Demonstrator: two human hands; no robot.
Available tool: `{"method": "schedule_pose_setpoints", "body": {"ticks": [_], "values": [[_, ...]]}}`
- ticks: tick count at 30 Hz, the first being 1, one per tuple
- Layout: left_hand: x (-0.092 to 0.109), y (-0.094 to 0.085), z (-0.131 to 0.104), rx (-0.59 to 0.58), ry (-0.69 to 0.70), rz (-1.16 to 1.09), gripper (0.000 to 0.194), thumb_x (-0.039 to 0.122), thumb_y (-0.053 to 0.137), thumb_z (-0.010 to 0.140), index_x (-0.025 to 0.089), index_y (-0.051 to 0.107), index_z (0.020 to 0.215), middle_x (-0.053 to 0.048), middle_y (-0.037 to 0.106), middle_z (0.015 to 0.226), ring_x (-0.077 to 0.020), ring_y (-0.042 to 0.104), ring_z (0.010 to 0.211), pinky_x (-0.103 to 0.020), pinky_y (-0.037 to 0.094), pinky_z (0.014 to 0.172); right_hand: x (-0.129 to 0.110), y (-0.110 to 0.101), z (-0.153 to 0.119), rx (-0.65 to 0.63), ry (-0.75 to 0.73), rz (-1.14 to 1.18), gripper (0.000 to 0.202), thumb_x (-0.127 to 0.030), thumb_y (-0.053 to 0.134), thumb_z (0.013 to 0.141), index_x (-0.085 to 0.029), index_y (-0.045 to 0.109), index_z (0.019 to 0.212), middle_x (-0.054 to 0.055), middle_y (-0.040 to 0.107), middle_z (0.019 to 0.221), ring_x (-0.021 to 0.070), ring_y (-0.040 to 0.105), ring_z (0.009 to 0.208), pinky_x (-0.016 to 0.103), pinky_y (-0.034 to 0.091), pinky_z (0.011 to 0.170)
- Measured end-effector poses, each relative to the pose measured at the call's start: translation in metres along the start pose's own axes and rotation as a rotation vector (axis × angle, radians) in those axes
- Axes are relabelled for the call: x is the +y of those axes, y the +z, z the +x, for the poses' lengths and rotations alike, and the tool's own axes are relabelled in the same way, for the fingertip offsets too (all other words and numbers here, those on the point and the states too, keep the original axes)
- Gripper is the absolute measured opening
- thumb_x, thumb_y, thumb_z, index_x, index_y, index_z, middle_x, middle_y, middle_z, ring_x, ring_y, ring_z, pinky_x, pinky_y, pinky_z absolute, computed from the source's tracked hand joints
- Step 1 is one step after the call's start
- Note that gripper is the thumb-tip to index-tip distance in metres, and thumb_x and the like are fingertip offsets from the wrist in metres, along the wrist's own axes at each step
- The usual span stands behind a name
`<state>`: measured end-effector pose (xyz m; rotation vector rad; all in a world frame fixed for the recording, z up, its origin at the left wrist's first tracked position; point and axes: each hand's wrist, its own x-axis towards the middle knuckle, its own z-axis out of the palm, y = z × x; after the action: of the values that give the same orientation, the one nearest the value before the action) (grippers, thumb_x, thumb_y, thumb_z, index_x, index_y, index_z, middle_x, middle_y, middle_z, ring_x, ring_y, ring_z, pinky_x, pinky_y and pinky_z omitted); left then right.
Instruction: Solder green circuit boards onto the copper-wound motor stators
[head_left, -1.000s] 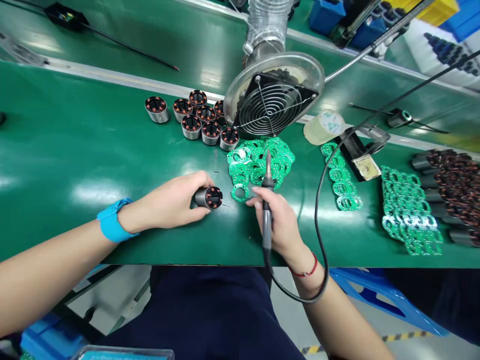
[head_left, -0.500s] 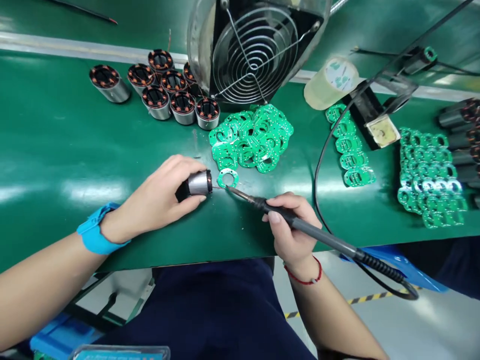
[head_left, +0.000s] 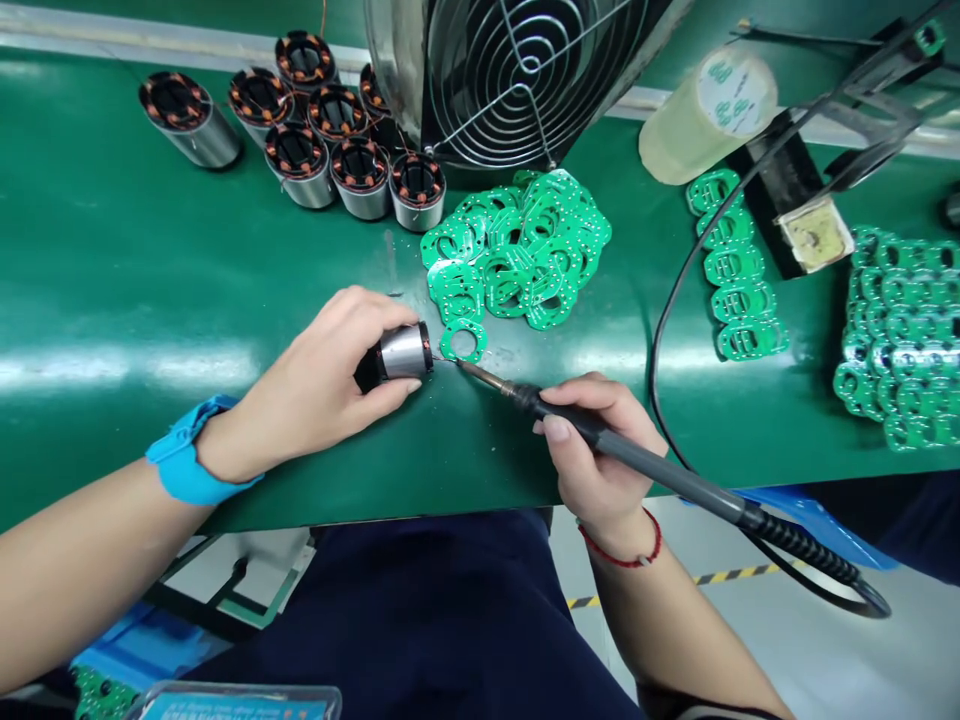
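Silver metal cylinder with a black-and-copper wound end: lies on its side [head_left: 405,350] on the green bench top [head_left: 112,290], its wound end towards the iron.
Thin wire: runs out from that end [head_left: 444,359] to the iron's tip; contact is too small to tell.
Left hand: [head_left: 349,360] thumb and fingers clamped around the cylinder.
Dark grey soldering iron: [head_left: 664,465] tip just beside the lone green ring-shaped circuit board [head_left: 448,342].
Right hand: [head_left: 604,485] fingers wrapped round the iron's grip.
Step in hand: apparently working the wire end with the iron.
Next move calls for: likely a steady cylinder and fine tip control.
Beyond: heaped green circuit boards [head_left: 517,250]; upright wound cylinders [head_left: 360,180]; black fan with wire guard [head_left: 525,90].
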<state>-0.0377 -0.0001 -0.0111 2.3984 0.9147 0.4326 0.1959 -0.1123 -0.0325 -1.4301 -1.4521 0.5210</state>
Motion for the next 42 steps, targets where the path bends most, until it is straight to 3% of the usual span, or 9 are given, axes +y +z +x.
{"method": "schedule_pose_setpoints", "body": {"ticks": [6, 12, 18, 22, 30, 33, 36, 39, 42], "values": [[0.007, -0.003, 0.000, -0.069, -0.071, 0.002, 0.025, 0.025, 0.053, 0.093, 0.021, 0.052, 0.118, -0.007, 0.061, 0.118, -0.0234, 0.054, 0.112, -0.042, 0.048, 0.099, -0.004, 0.000, 0.004, -0.028, -0.103, -0.032, 0.009, -0.019, 0.061, 0.086, -0.024, 0.062, 0.093, -0.001, 0.065, 0.070, 0.0134, 0.060, 0.056, 0.028, 0.049, 0.052], [0.002, 0.003, 0.000, 0.009, 0.000, -0.025, 0.026, 0.026, 0.058, 0.089, 0.024, 0.054, 0.114, -0.007, 0.063, 0.113, -0.0257, 0.057, 0.106, -0.042, 0.050, 0.092, -0.007, 0.003, 0.003, -0.103, -0.338, -0.123, 0.019, -0.013, 0.060, 0.080, -0.024, 0.060, 0.096, -0.002, 0.062, 0.066, 0.0144, 0.061, 0.054, 0.027, 0.051, 0.049], [0.000, 0.003, -0.001, 0.011, 0.028, 0.016, 0.025, 0.027, 0.056, 0.091, 0.021, 0.054, 0.114, -0.008, 0.063, 0.112, -0.0246, 0.058, 0.106, -0.040, 0.050, 0.091, -0.006, -0.002, -0.003, -0.010, -0.216, -0.110, 0.026, -0.022, 0.062, 0.089, -0.026, 0.062, 0.115, 0.002, 0.070, 0.080, 0.0182, 0.069, 0.067, 0.032, 0.059, 0.060], [0.002, 0.003, 0.000, 0.002, -0.024, 0.008, 0.026, 0.031, 0.055, 0.089, 0.021, 0.056, 0.113, -0.007, 0.064, 0.111, -0.0251, 0.059, 0.105, -0.041, 0.049, 0.093, -0.005, 0.001, -0.001, -0.093, -0.115, -0.149, 0.045, -0.030, 0.055, 0.097, -0.033, 0.047, 0.141, 0.003, 0.076, 0.103, 0.0202, 0.075, 0.080, 0.036, 0.062, 0.072], [0.002, 0.003, 0.001, -0.002, -0.011, -0.005, 0.026, 0.029, 0.055, 0.087, 0.020, 0.058, 0.111, -0.008, 0.064, 0.110, -0.0255, 0.059, 0.105, -0.041, 0.051, 0.091, -0.004, 0.019, 0.011, -0.325, -0.239, -0.403, 0.035, -0.018, 0.054, 0.094, -0.026, 0.057, 0.128, 0.008, 0.074, 0.115, 0.0288, 0.061, 0.122, 0.049, 0.051, 0.097], [0.003, 0.002, 0.001, -0.006, -0.011, -0.011, 0.026, 0.028, 0.056, 0.087, 0.018, 0.058, 0.111, -0.009, 0.064, 0.108, -0.0252, 0.059, 0.103, -0.041, 0.051, 0.091, -0.005, 0.018, 0.012, -0.306, -0.219, -0.418, 0.031, -0.020, 0.056, 0.093, -0.024, 0.058, 0.124, 0.009, 0.074, 0.106, 0.0285, 0.064, 0.113, 0.047, 0.050, 0.093], [0.005, 0.003, 0.000, 0.001, -0.101, -0.075, 0.028, 0.030, 0.059, 0.085, 0.017, 0.057, 0.110, -0.008, 0.063, 0.104, -0.0239, 0.061, 0.097, -0.040, 0.053, 0.087, -0.011, 0.016, 0.011, -0.233, -0.161, -0.439, 0.030, -0.018, 0.054, 0.094, -0.025, 0.057, 0.123, 0.005, 0.075, 0.095, 0.0234, 0.068, 0.089, 0.040, 0.053, 0.079], [0.008, 0.005, -0.004, 0.005, -0.254, -0.306, 0.038, 0.033, 0.063, 0.084, 0.019, 0.052, 0.118, -0.008, 0.063, 0.108, -0.0228, 0.063, 0.098, -0.040, 0.055, 0.087, -0.019, 0.021, 0.011, -0.180, -0.013, -0.358, 0.031, -0.018, 0.056, 0.093, -0.026, 0.055, 0.123, 0.000, 0.073, 0.086, 0.0176, 0.068, 0.073, 0.034, 0.054, 0.073], [0.011, 0.007, -0.008, -0.046, -0.305, -0.592, 0.048, 0.033, 0.065, 0.084, 0.022, 0.047, 0.127, -0.008, 0.063, 0.112, -0.0221, 0.064, 0.104, -0.039, 0.056, 0.091, -0.025, 0.030, 0.010, -0.065, 0.089, -0.189, 0.035, -0.020, 0.063, 0.090, -0.028, 0.054, 0.123, -0.002, 0.070, 0.089, 0.0143, 0.069, 0.072, 0.030, 0.057, 0.072]]}}
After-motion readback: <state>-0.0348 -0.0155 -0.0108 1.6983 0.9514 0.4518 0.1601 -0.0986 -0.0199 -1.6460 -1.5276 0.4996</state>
